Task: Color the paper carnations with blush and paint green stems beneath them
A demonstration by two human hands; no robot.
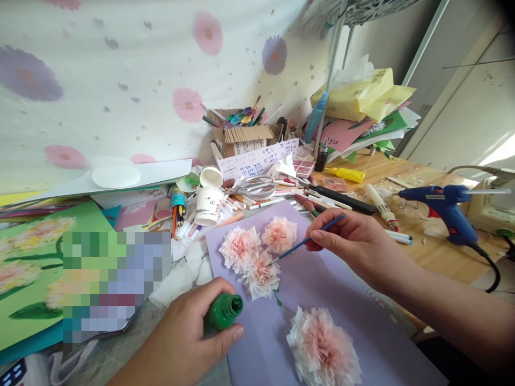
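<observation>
My left hand (201, 327) is wrapped round a green paint bottle (222, 312), whose uncapped mouth tilts to the right. Between the fingers of my right hand (348, 236) is a thin blue paintbrush (300, 244). Its tip reaches the middle of a pink and white tissue-paper flower (257, 279). That flower sits on a sheet of purple paper (277, 332), close to two others, a left flower (240, 247) and an upper flower (279, 235). A bigger tissue flower (324, 348) lies nearer to me. Just below the cluster is a small dark green paint mark (279, 301) on the paper.
At right, a blue glue gun (450, 206) rests on the wooden table. Behind the paper stand paper cups (208, 205) among scattered pens and scissors. A cardboard box (245, 136) holds brushes. Green paper (36, 321) with painted flowers lies at left, beside a blurred-out patch (116, 284).
</observation>
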